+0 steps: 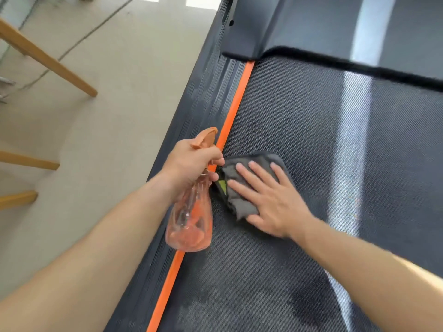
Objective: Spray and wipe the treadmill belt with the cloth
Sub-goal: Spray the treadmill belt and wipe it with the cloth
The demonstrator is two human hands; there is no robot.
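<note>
The dark textured treadmill belt (299,130) fills the right half of the head view, with an orange strip (236,104) along its left edge. A grey cloth (254,168) lies on the belt beside that strip. My right hand (271,200) presses flat on the cloth with straight, spread fingers. My left hand (191,164) grips the neck of an orange see-through spray bottle (191,219), which hangs tilted over the belt's left edge, its nozzle pointing up and away. A darker damp patch (304,305) shows on the belt near me.
The ribbed black side rail (211,97) runs left of the orange strip. The black motor cover (311,27) closes off the belt's far end. Pale floor (107,104) lies to the left, with wooden furniture legs (48,58) standing on it.
</note>
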